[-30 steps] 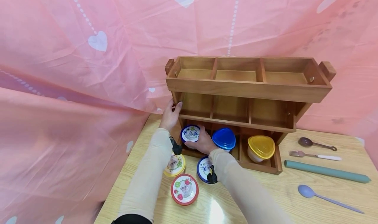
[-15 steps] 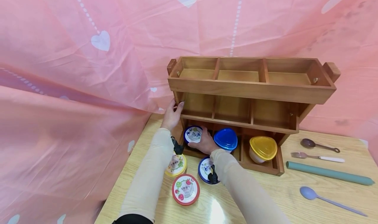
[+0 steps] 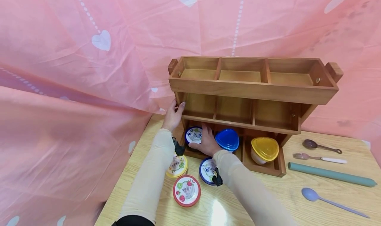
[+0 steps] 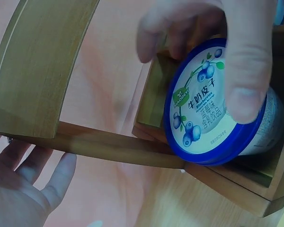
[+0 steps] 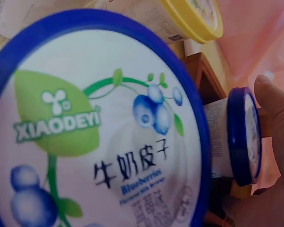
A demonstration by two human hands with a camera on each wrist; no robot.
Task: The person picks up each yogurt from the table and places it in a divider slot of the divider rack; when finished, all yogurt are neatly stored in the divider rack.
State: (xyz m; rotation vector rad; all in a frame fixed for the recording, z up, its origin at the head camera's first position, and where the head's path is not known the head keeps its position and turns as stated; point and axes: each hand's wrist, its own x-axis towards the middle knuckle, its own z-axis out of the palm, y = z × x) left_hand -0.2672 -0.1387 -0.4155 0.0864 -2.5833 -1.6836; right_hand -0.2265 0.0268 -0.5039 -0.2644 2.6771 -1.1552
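Table (image 3: 276, 186) in pale wood grain extends beneath both hands; pink heart-printed cloth (image 3: 134, 64) hangs beyond them and along the left hand's outer side. Three-tier wooden rack (image 3: 253, 90) stands before both hands, its top tier above them. Well right of the right hand, on the table: brown spoon (image 3: 310, 144), white-handled fork (image 3: 333, 160), green tube (image 3: 330, 174), lavender spoon (image 3: 310, 194). Left hand (image 3: 173, 116): narrow grip, thumb and fingers about the rack's left upright. Right hand (image 3: 208, 141): wide, one fingertip off the rim in the left wrist view, thumb across the lid's front; thumb contact cannot be told. Blueberry tub (image 4: 199, 109) sits between that thumb and fingers, in the bottom tier's left compartment. Just right of the right hand, same tier: blue-lidded container (image 3: 227, 140); farther right, yellow-lidded container (image 3: 265, 150). Near the right wrist, on the table: second blueberry tub (image 3: 206, 169). Near the left wrist: yellow-rimmed tub (image 3: 178, 168). Between the forearms: red-rimmed strawberry tub (image 3: 187, 191).
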